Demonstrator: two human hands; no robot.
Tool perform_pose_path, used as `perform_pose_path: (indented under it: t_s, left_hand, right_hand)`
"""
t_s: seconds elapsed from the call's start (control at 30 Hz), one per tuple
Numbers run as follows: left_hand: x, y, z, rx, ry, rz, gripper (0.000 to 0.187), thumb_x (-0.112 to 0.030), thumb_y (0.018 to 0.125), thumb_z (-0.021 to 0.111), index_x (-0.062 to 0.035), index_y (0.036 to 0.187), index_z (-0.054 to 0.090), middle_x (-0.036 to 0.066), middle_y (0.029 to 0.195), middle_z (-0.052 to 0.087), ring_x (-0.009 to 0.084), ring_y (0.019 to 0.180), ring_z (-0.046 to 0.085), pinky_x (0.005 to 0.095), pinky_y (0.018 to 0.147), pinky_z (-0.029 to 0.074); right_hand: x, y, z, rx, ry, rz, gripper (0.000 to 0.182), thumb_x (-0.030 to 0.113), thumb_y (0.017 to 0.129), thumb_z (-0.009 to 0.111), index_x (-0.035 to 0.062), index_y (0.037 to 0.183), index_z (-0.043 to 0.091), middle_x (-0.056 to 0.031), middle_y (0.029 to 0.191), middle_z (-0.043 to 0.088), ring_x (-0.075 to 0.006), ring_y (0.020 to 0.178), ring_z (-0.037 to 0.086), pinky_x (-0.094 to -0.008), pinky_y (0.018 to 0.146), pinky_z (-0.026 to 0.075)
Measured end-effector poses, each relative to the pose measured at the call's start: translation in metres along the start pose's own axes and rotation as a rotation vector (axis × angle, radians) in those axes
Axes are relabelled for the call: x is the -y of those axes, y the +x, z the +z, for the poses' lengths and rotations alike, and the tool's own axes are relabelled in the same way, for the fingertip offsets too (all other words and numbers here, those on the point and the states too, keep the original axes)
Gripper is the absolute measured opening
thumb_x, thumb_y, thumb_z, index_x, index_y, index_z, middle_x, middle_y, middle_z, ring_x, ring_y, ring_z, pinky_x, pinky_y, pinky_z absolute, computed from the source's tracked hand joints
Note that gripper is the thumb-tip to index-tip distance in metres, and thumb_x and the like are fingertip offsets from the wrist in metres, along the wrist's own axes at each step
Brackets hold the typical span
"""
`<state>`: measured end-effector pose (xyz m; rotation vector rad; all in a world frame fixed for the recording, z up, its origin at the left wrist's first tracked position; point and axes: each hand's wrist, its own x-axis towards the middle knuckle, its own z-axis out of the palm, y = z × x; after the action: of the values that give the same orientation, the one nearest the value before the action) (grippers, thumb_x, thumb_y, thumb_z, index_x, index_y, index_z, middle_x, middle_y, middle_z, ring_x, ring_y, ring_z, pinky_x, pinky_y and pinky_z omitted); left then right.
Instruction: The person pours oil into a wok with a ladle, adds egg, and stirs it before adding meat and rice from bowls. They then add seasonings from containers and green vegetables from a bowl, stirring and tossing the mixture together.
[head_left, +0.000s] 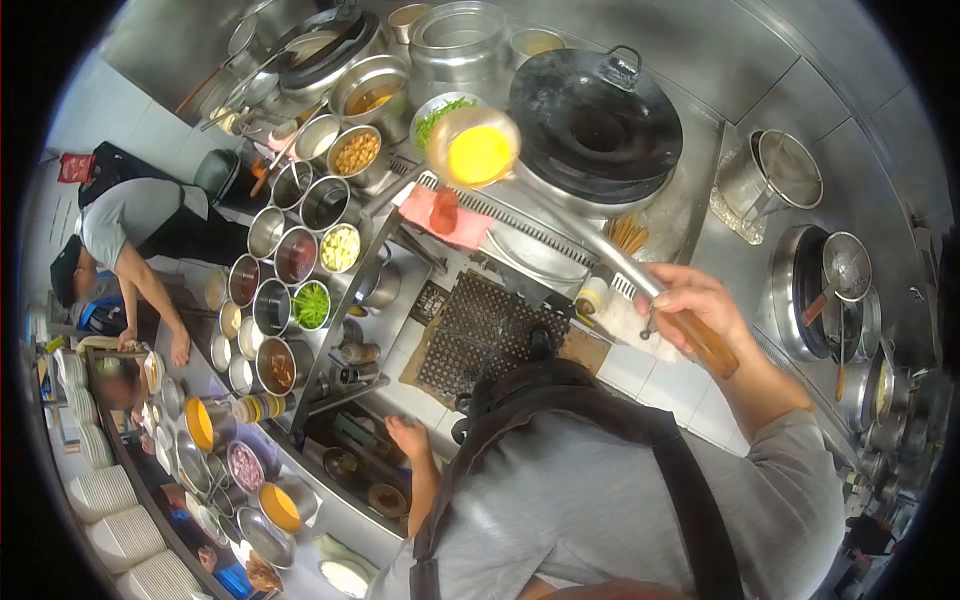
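My right hand is wrapped round the long handle of a ladle with a wooden end. Its bowl carries a bright yellow liquid that looks like beaten egg, held between a bowl of chopped greens and a black wok on the stove. A pink cloth lies on the counter edge below. Low on the left, my left hand hangs with its fingers apart, holding nothing. Nearest to it is an open under-counter compartment with small containers inside.
Several metal pots of ingredients, among them green vegetable pieces, crowd the left counter. A perforated floor mat lies below. Strainers rest at the right. Another person bends over the far-left counter, near stacked plates.
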<state>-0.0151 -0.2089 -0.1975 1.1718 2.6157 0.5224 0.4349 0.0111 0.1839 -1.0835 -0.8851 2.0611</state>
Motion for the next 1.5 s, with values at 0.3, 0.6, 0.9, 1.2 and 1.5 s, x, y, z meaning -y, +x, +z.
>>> perform_pose_path:
  t_s: [0.3, 0.6, 0.9, 1.2, 1.5]
  left_hand:
    - [0.101, -0.019, 0.095, 0.889, 0.201, -0.076, 0.021, -0.016, 0.080, 0.054, -0.0055, 0.096, 0.063, 0.018, 0.086, 0.067, 0.0382, 0.084, 0.064, 0.0467, 0.073, 0.051]
    - [-0.038, 0.047, 0.043, 0.800, 0.023, -0.265, 0.028, -0.032, 0.079, 0.061, -0.0063, 0.086, 0.070, 0.019, 0.090, 0.067, 0.0345, 0.089, 0.065, 0.0410, 0.075, 0.049]
    - [-0.033, 0.141, 0.118, 0.750, -0.022, -0.219, 0.025, -0.023, 0.081, 0.053, -0.0084, 0.095, 0.068, 0.011, 0.077, 0.069, 0.0242, 0.066, 0.068, 0.0327, 0.059, 0.054]
    - [-0.018, 0.135, 0.145, 0.663, -0.012, -0.028, 0.029, -0.027, 0.078, 0.054, -0.0070, 0.092, 0.069, 0.017, 0.087, 0.069, 0.0281, 0.084, 0.068, 0.0409, 0.076, 0.051]
    - [-0.017, 0.029, 0.091, 0.834, 0.164, -0.196, 0.031, -0.029, 0.078, 0.057, -0.0075, 0.094, 0.071, 0.018, 0.101, 0.067, 0.0289, 0.095, 0.065, 0.0387, 0.084, 0.051]
  right_hand:
    - [0.007, 0.057, -0.116, -0.424, -0.116, -0.196, 0.054, 0.013, 0.079, 0.058, -0.0066, 0.127, 0.044, -0.0101, 0.085, 0.061, -0.0113, 0.041, 0.048, -0.0245, 0.036, 0.038]
    - [0.012, 0.102, -0.176, -0.588, -0.430, -0.322, 0.048, 0.002, 0.078, 0.059, -0.0067, 0.125, 0.050, -0.0070, 0.074, 0.059, -0.0132, 0.045, 0.051, -0.0278, 0.042, 0.041]
    - [0.024, 0.084, -0.160, -0.821, -0.757, -0.393, 0.059, 0.003, 0.080, 0.059, -0.0005, 0.136, 0.042, -0.0063, 0.079, 0.059, -0.0123, 0.047, 0.049, -0.0265, 0.044, 0.042]
    - [-0.142, 0.090, -0.178, -0.965, -0.613, -0.350, 0.047, 0.010, 0.080, 0.062, 0.0020, 0.125, 0.053, -0.0087, 0.070, 0.055, -0.0137, 0.060, 0.052, -0.0307, 0.055, 0.044]
    - [-0.140, 0.106, -0.194, -0.915, -0.775, -0.185, 0.038, 0.013, 0.078, 0.060, -0.0020, 0.113, 0.056, -0.0193, 0.085, 0.064, -0.0285, 0.081, 0.061, -0.0379, 0.074, 0.048]
